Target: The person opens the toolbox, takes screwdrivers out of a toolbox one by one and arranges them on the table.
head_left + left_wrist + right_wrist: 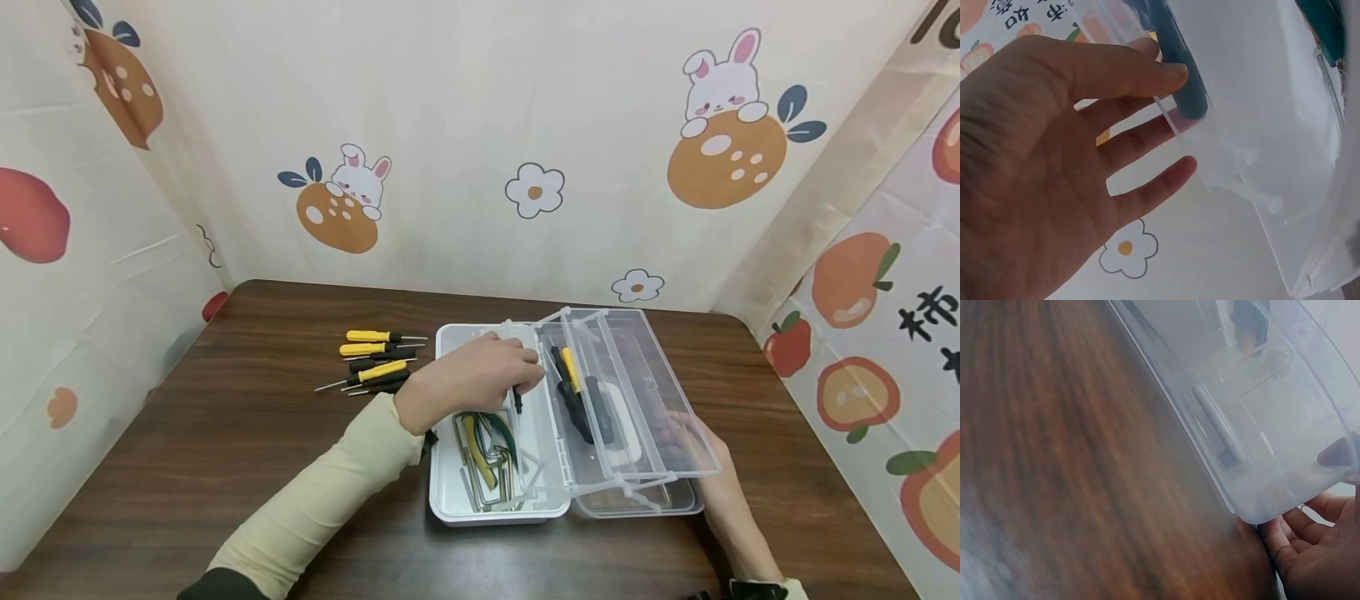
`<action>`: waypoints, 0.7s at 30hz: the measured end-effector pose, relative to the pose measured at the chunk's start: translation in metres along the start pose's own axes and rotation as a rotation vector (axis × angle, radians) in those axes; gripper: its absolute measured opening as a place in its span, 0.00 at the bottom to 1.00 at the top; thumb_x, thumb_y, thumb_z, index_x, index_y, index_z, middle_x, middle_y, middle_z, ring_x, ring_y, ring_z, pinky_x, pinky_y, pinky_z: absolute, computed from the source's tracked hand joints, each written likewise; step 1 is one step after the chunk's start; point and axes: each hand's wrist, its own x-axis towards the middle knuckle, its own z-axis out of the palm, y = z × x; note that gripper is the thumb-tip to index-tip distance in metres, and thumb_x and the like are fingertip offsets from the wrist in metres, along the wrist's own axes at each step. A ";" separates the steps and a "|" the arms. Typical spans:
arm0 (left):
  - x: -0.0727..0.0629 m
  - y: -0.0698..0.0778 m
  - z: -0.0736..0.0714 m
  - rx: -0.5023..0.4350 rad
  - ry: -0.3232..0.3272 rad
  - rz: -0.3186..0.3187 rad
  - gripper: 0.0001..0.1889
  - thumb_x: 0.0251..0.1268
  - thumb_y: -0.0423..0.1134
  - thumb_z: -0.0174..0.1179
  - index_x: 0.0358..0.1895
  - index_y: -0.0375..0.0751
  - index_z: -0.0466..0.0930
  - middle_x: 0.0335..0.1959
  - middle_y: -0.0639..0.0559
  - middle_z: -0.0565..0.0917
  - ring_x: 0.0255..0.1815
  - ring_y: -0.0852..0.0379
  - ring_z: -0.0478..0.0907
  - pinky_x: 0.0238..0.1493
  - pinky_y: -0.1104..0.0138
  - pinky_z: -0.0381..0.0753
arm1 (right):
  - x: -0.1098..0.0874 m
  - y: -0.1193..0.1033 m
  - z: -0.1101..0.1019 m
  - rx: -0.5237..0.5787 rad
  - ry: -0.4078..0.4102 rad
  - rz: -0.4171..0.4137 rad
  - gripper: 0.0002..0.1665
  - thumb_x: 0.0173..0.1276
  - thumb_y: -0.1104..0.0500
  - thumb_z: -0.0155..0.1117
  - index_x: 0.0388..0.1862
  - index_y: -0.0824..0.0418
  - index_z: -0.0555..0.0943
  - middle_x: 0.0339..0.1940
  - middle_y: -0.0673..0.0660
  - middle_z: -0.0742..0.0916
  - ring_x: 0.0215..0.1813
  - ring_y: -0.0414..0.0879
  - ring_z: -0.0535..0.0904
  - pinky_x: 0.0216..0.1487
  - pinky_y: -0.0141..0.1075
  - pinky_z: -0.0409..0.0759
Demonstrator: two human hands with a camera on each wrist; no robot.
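A white plastic toolbox (498, 521) stands on the table with its clear plastic lid (678, 404) swung out to the right. My left hand (480, 375) reaches over the box to the lid's inner side. In the left wrist view its thumb and fingers pinch a clear plastic edge. A dark handle (1179, 69) shows beside the thumb; whether it is touched cannot be told. At the lid's outer side my right hand (708, 454) grips the clear plastic. Hex keys (480, 492) and yellow-green-handled pliers (474, 450) lie in the box. Dark-handled tools (573, 408) show through the lid.
Left of the box several yellow and black screwdrivers (375, 367) lie grouped on the brown table (300, 450). A printed curtain (465, 100) hangs behind the table's far edge and down both sides.
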 end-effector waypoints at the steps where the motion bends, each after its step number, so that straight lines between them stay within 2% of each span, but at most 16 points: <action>1: 0.000 0.000 0.000 -0.006 -0.005 -0.001 0.13 0.62 0.28 0.67 0.43 0.53 0.82 0.41 0.59 0.81 0.47 0.57 0.75 0.54 0.59 0.76 | 0.000 0.000 0.000 0.003 -0.001 -0.002 0.23 0.86 0.53 0.50 0.63 0.70 0.78 0.37 0.34 0.87 0.41 0.30 0.85 0.43 0.25 0.83; 6: 0.000 0.002 0.001 0.002 -0.037 -0.014 0.17 0.60 0.31 0.68 0.46 0.59 0.83 0.51 0.59 0.80 0.54 0.55 0.72 0.59 0.57 0.75 | 0.001 0.002 0.000 0.024 -0.002 -0.005 0.20 0.85 0.55 0.51 0.62 0.69 0.79 0.35 0.36 0.88 0.39 0.31 0.85 0.42 0.24 0.82; 9: 0.000 0.001 0.002 0.007 -0.042 -0.015 0.16 0.60 0.31 0.67 0.44 0.61 0.83 0.55 0.58 0.79 0.56 0.54 0.71 0.60 0.56 0.75 | 0.002 0.004 0.001 0.037 0.001 -0.006 0.19 0.85 0.56 0.51 0.61 0.68 0.79 0.35 0.36 0.89 0.39 0.31 0.86 0.42 0.25 0.83; 13: -0.002 0.000 0.004 -0.007 -0.018 -0.013 0.15 0.60 0.30 0.64 0.41 0.59 0.81 0.52 0.58 0.79 0.54 0.55 0.72 0.61 0.55 0.75 | 0.002 0.004 0.002 0.043 0.009 -0.009 0.19 0.84 0.57 0.52 0.61 0.69 0.79 0.35 0.37 0.89 0.39 0.31 0.86 0.41 0.26 0.84; 18: -0.008 -0.002 0.002 -0.060 0.028 -0.027 0.16 0.62 0.27 0.59 0.44 0.56 0.81 0.48 0.59 0.80 0.50 0.56 0.74 0.60 0.55 0.76 | 0.001 0.002 0.001 0.029 0.004 0.000 0.22 0.85 0.55 0.51 0.62 0.71 0.78 0.36 0.37 0.88 0.40 0.31 0.86 0.41 0.26 0.84; 21: -0.011 -0.002 0.001 -0.092 0.046 -0.034 0.16 0.64 0.27 0.58 0.46 0.55 0.81 0.50 0.58 0.81 0.49 0.55 0.74 0.59 0.54 0.77 | 0.001 0.001 0.000 0.035 0.002 -0.002 0.22 0.85 0.54 0.51 0.62 0.72 0.78 0.37 0.37 0.89 0.40 0.31 0.86 0.42 0.26 0.84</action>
